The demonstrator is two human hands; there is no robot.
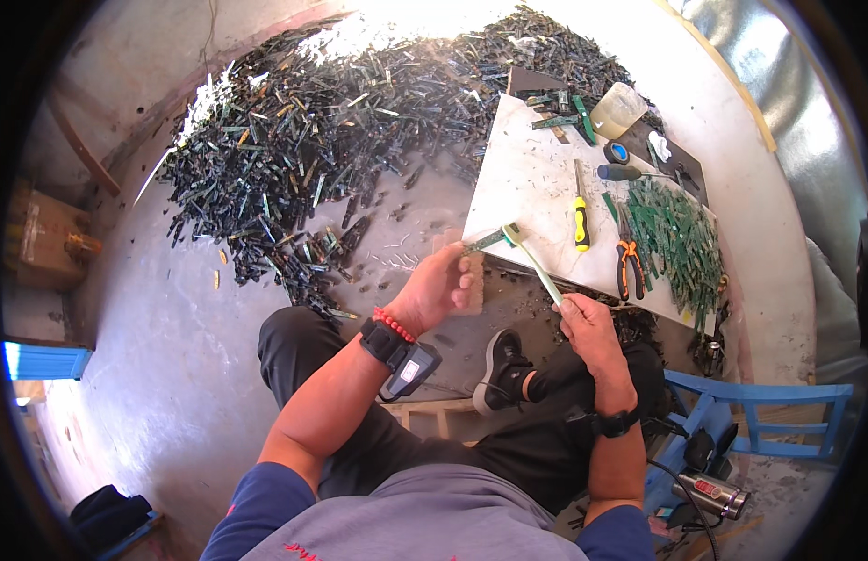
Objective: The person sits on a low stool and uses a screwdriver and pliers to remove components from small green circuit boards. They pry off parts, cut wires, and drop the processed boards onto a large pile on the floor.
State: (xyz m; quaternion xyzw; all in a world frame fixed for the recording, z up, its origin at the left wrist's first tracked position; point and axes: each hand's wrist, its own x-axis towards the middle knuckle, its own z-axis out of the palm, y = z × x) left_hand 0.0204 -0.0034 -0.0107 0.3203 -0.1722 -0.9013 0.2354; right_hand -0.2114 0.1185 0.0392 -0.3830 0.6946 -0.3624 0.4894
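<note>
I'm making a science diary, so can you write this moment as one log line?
left grip: green strip; right grip: pale toothbrush; brush head: at strip's end; white board: pliers, yellow-handled tool

Scene brightly lit, strongest light thrown from top edge; far side of dark strip pile (284, 159) burned to white by glare; white board (513, 178) evenly washed with light, highlights bounced by silver sheeting (794, 75) at upper right; soft sheen spread over grey floor (209, 323); detail in black trousers (301, 348) swallowed by shadow; left hand (437, 286) and right hand (593, 335) rendered fairly sharp; straight edges bowed by fisheye lens, corners blacked out around circular view
</note>
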